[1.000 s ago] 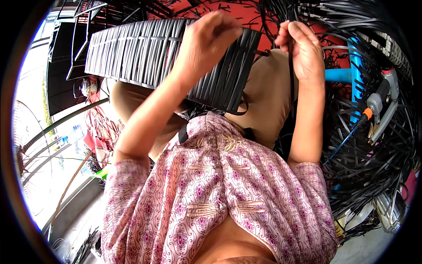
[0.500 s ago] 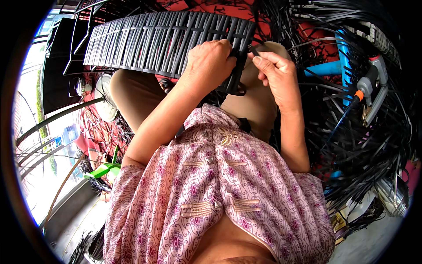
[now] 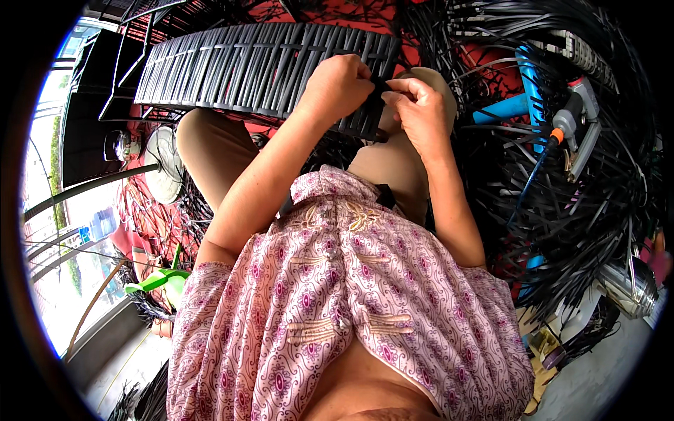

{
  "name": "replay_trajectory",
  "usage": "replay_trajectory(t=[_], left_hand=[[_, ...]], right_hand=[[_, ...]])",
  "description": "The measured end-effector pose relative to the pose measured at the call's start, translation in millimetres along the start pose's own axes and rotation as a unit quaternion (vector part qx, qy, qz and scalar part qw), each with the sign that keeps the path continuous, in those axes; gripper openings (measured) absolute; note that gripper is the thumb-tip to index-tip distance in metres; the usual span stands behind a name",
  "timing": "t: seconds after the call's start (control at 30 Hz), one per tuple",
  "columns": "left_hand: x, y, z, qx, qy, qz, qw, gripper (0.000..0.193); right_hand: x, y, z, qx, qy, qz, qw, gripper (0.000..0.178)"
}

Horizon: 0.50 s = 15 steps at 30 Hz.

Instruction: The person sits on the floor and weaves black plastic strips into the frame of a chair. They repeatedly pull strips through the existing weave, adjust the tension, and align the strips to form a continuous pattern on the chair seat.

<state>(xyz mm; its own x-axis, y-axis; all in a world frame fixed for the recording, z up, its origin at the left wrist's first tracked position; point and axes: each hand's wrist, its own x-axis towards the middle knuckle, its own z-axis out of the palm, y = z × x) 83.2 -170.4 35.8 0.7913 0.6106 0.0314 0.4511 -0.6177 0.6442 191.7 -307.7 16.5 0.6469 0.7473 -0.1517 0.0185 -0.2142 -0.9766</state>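
Across my knees lies a long, curved woven panel [image 3: 232, 74] of black plastic strips, with a lengthwise strip running through the crosswise ones. My left hand [image 3: 338, 88] is closed in a loose fist over the panel's right part; what its fingers grip is hidden. Just beyond the panel's right end, my right hand [image 3: 419, 112] pinches with thumb and fingertips at a short dark end of black plastic strip [image 3: 382, 87]. The two hands are close together but apart.
Piles of loose black strips [image 3: 590, 231] fill the right side. A grey air tool [image 3: 569, 123] with an orange collar and a blue bar [image 3: 502, 110] lie there. At left are a black metal frame [image 3: 126, 77], a round pale lid [image 3: 163, 165] and a green plastic piece [image 3: 158, 281].
My right hand has moved slightly left and down, bringing its fingertips closer to the panel's end. My left hand stays on the panel. The whole view has shifted slightly.
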Motion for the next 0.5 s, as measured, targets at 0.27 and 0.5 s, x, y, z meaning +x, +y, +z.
replay_trajectory(t=[0.27, 0.5], left_hand=[[1, -8, -17, -0.336, -0.121, -0.163, 0.92, 0.031], [3, -17, -18, -0.218, -0.131, -0.04, 0.966, 0.031]], right_hand=[[0, -10, 4, -0.094, 0.006, -0.027, 0.995, 0.02], [-2, -18, 8, -0.055, -0.021, 0.002, 0.998, 0.019]])
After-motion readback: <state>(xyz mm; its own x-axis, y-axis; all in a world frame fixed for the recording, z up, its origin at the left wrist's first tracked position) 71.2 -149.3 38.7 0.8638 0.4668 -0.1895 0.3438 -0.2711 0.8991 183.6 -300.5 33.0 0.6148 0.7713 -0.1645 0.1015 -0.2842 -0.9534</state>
